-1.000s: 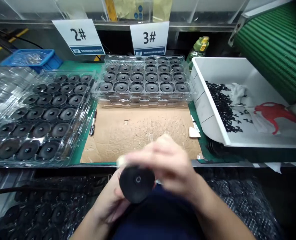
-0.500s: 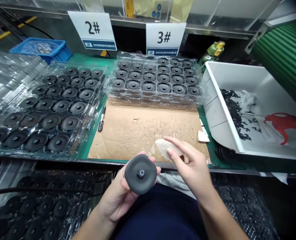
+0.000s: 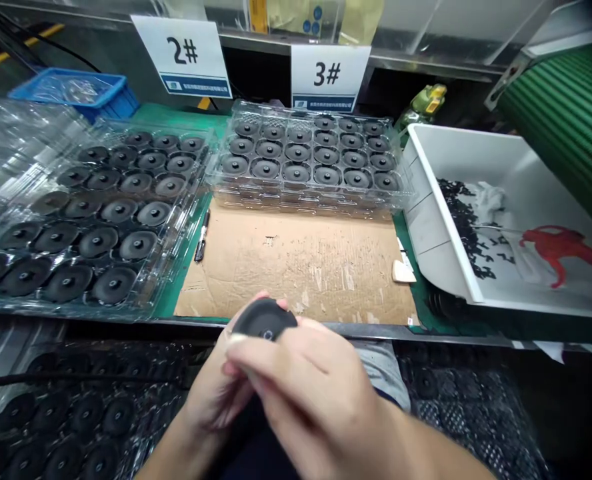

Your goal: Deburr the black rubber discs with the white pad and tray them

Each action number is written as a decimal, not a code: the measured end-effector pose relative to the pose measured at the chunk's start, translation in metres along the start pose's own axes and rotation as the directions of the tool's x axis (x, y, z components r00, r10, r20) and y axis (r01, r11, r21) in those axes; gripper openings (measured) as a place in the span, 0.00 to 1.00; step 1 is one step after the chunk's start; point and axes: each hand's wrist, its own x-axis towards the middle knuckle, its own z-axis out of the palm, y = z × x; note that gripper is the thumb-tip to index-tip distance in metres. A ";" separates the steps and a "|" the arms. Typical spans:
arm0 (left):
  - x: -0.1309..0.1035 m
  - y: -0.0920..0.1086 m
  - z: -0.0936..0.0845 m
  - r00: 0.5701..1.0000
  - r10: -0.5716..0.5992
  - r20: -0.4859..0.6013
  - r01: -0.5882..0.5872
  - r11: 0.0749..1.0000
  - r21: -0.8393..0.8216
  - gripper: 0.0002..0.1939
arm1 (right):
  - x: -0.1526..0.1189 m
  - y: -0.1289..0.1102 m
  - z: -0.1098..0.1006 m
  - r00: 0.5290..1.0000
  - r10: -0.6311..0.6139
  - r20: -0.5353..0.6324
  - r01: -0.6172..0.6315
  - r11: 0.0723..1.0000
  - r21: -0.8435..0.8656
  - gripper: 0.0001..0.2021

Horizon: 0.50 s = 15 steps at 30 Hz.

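My left hand (image 3: 221,387) is closed around a black round disc (image 3: 263,319) with a small stud at its centre, held low in front of the board's near edge. Over the disc's near side lies my right hand (image 3: 321,380), fingers bent and pinched together. A sliver of the white pad (image 3: 237,339) shows at its fingertips, against the disc's left edge; the rest of the pad is hidden by the fingers. Behind both hands a scuffed cardboard sheet (image 3: 276,267) covers the bench.
Clear trays of similar discs stand at the left (image 3: 161,247) and at the back (image 3: 256,193). On the right sits a white bin (image 3: 441,247) with small black parts and a red tool (image 3: 561,243). A black marker (image 3: 202,240) and a white scrap (image 3: 403,271) flank the cardboard.
My right hand has come left and down with the white pad, from beside the disc onto it. The disc has shifted slightly left and up and is now tilted.
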 end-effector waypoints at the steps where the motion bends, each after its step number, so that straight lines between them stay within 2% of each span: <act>1: 0.000 0.002 -0.001 1.000 0.002 0.023 -0.002 1.000 -0.015 0.28 | -0.005 -0.001 -0.005 0.998 0.027 0.065 -0.029 0.999 0.030 0.13; 3: 0.000 0.004 -0.002 0.997 -0.003 0.081 0.007 0.999 -0.048 0.27 | -0.012 -0.003 -0.014 0.986 0.126 0.108 -0.123 0.992 -0.034 0.12; 5: 0.001 0.003 -0.002 0.992 -0.035 0.122 0.045 0.995 -0.088 0.29 | -0.014 -0.002 -0.021 0.983 0.182 0.034 -0.172 0.965 -0.200 0.13; 7: 0.000 0.000 0.001 0.987 -0.088 0.132 0.106 0.985 -0.138 0.28 | -0.009 0.003 -0.025 0.997 0.073 -0.004 -0.071 0.955 -0.289 0.14; 9: -0.001 -0.002 0.004 0.984 -0.122 0.132 0.143 0.975 -0.169 0.24 | -0.001 0.014 -0.026 0.996 -0.078 0.049 0.086 0.980 -0.180 0.17; 10: -0.002 -0.002 0.006 0.983 -0.123 0.135 0.145 0.974 -0.171 0.23 | 0.002 0.021 -0.027 0.992 -0.109 0.066 0.114 0.991 -0.073 0.17; 11: -0.003 -0.002 0.006 0.983 -0.122 0.140 0.145 0.975 -0.169 0.24 | 0.002 0.029 -0.027 0.995 -0.084 0.050 0.083 0.996 0.022 0.16; 13: -0.004 -0.001 0.006 0.978 -0.127 0.168 0.156 0.973 -0.173 0.27 | -0.005 0.045 -0.026 0.990 0.126 -0.058 -0.119 0.986 0.118 0.14; 15: -0.004 0.000 0.003 0.966 -0.149 0.212 0.193 0.959 -0.206 0.28 | -0.022 0.063 -0.020 0.922 0.351 -0.161 -0.334 0.934 0.125 0.13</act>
